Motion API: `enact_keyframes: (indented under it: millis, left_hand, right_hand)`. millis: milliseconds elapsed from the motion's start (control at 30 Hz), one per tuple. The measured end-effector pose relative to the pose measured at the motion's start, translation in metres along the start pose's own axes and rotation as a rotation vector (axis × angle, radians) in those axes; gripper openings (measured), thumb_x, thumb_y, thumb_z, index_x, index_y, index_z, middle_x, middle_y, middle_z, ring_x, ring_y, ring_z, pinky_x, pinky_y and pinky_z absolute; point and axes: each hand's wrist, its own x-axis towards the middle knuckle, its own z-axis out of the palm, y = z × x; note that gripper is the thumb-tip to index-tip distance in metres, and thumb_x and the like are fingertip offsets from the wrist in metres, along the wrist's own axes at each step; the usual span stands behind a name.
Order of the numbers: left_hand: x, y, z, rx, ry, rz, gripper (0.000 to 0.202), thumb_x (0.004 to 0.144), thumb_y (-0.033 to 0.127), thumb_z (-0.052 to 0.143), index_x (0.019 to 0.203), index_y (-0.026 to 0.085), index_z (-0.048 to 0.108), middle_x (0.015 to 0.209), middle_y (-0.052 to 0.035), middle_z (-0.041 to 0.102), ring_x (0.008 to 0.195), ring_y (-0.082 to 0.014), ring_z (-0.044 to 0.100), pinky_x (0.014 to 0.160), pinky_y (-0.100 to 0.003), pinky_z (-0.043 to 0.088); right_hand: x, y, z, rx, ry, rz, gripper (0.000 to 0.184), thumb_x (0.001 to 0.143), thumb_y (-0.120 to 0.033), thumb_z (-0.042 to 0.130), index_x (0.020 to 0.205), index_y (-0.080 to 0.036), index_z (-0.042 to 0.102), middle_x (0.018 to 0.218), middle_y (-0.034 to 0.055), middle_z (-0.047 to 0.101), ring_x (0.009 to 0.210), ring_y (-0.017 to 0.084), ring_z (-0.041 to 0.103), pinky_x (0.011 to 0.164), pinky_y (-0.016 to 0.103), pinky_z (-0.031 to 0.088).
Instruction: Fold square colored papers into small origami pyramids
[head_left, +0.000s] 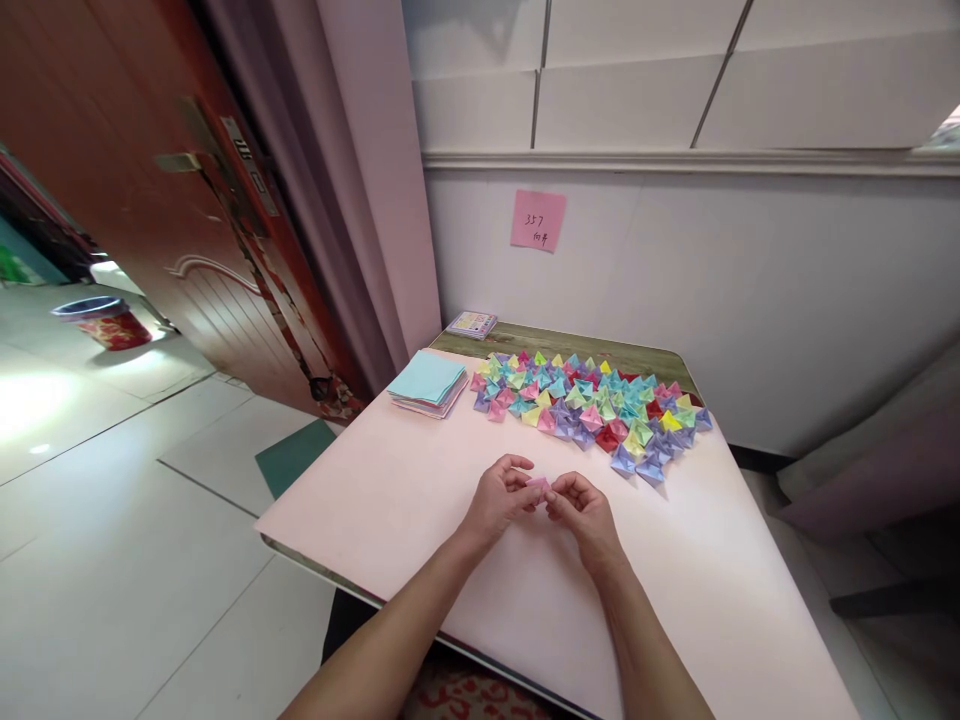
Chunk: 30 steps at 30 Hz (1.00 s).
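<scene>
My left hand (501,493) and my right hand (581,507) meet over the middle of the table, fingers pinched together on a small pink folded paper piece (539,485) held between them just above the pink table cover (390,490). Beyond the hands lies a wide spread of several folded paper shapes (589,405) in pink, blue, green, yellow, purple and red. A stack of square paper sheets (427,383), light blue on top, sits at the far left of the table.
A small packet of paper (472,324) lies at the table's back left corner on bare wood. A pink sticky note (538,220) is on the white wall. A brown door (172,200) and curtain (352,180) stand left; a red bin (105,322) is on the tiled floor.
</scene>
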Motion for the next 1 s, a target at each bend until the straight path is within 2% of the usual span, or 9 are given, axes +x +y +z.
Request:
enact_keyframes:
  millis: [167,367,467,567,767,1000]
  left_hand:
    - [0.001,0.000,0.003,0.011,0.001,0.022,0.048,0.062,0.030,0.082,0.098,0.015,0.054,0.066,0.0013,0.063,0.056,-0.0110,0.057,0.058,-0.024,0.046]
    - [-0.002,0.001,0.008,0.006,0.033,0.008,0.048,0.062,0.035,0.082,0.098,0.016,0.056,0.066,0.0017,0.064,0.058,-0.0115,0.059,0.060,-0.024,0.046]
    - [-0.003,0.000,0.009,0.000,0.027,-0.104,0.044,0.059,0.039,0.083,0.086,0.013,0.060,0.067,-0.0026,0.067,0.056,-0.0132,0.061,0.057,-0.025,0.048]
    - [-0.005,0.002,0.010,0.029,-0.020,-0.190,0.040,0.063,0.045,0.080,0.075,0.012,0.061,0.070,-0.0071,0.069,0.055,-0.0148,0.063,0.054,-0.027,0.050]
    - [-0.008,0.003,0.013,0.062,-0.030,-0.183,0.039,0.065,0.046,0.078,0.075,0.013,0.061,0.065,-0.0052,0.068,0.051,-0.0141,0.062,0.051,-0.025,0.050]
    - [-0.011,0.008,0.012,0.106,-0.113,-0.185,0.032,0.071,0.043,0.071,0.073,0.012,0.063,0.070,-0.0069,0.068,0.055,-0.0151,0.065,0.055,-0.027,0.052]
  right_hand:
    - [0.000,0.000,0.003,-0.016,-0.003,-0.018,0.033,0.073,-0.042,0.075,0.093,-0.021,0.061,0.075,0.0008,0.063,0.064,0.013,0.057,0.057,0.024,0.046]
    - [0.002,0.005,0.001,-0.060,0.023,-0.045,0.028,0.075,-0.042,0.074,0.089,-0.021,0.064,0.074,0.0011,0.065,0.061,0.013,0.056,0.055,0.025,0.045]
    - [0.003,0.008,0.000,-0.043,0.069,-0.077,0.025,0.076,-0.041,0.073,0.090,-0.021,0.064,0.075,0.0007,0.065,0.062,0.013,0.056,0.056,0.025,0.044]
    - [0.003,0.007,0.000,-0.044,0.092,-0.105,0.024,0.077,-0.039,0.073,0.089,-0.021,0.064,0.074,0.0002,0.064,0.061,0.012,0.055,0.056,0.024,0.044]
    - [0.002,0.001,0.001,-0.048,0.048,-0.103,0.026,0.074,-0.041,0.075,0.085,-0.020,0.065,0.071,-0.0003,0.063,0.059,0.012,0.054,0.055,0.025,0.044]
    - [0.002,0.002,-0.002,-0.122,0.068,-0.142,0.022,0.073,-0.040,0.075,0.077,-0.020,0.066,0.067,0.0017,0.068,0.061,0.016,0.060,0.059,0.029,0.048]
